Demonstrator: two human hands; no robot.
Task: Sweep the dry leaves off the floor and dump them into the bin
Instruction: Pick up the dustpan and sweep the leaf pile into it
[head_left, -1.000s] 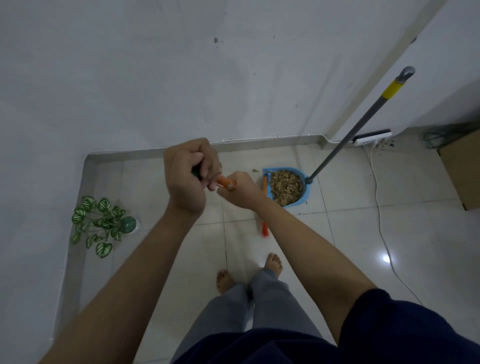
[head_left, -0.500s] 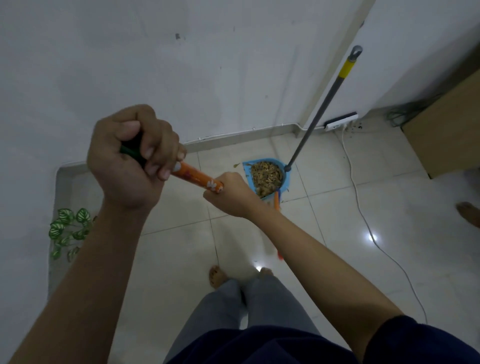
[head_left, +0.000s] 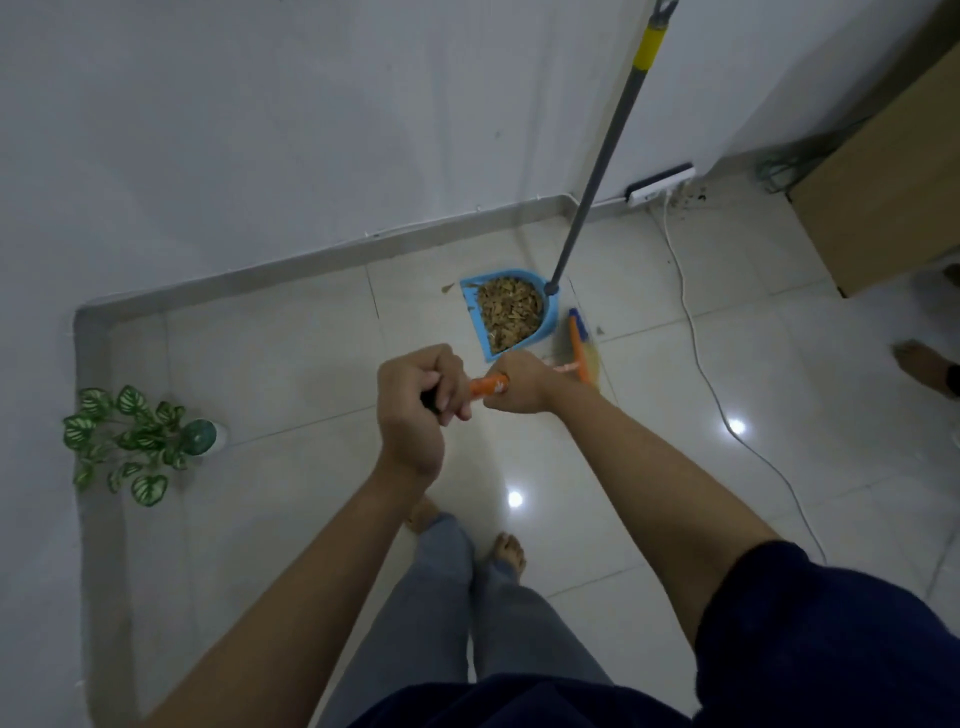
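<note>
A white wall is met by a pale tiled floor, with a grey skirting run along the joint and round the left corner. At the right edge a brown cardboard box is set against the wall, with a white power strip beside it and a white cable trailed across the tiles. A green-leaved plant is laid on the floor at the left.

A blue dustpan is stood on the floor near the skirting, its long grey handle tilted up to the right and ringed by a yellow band near the top. The leaves are heaped inside the pan; a few stray bits are seen on the tiles just beside it.

An orange broom is held with its blurred head just right of the pan. Its shaft is grasped by both hands: the left hand is clenched round the dark upper end, the right hand is wrapped round the orange part lower down.

Bare feet and grey trousers are seen below the arms.
</note>
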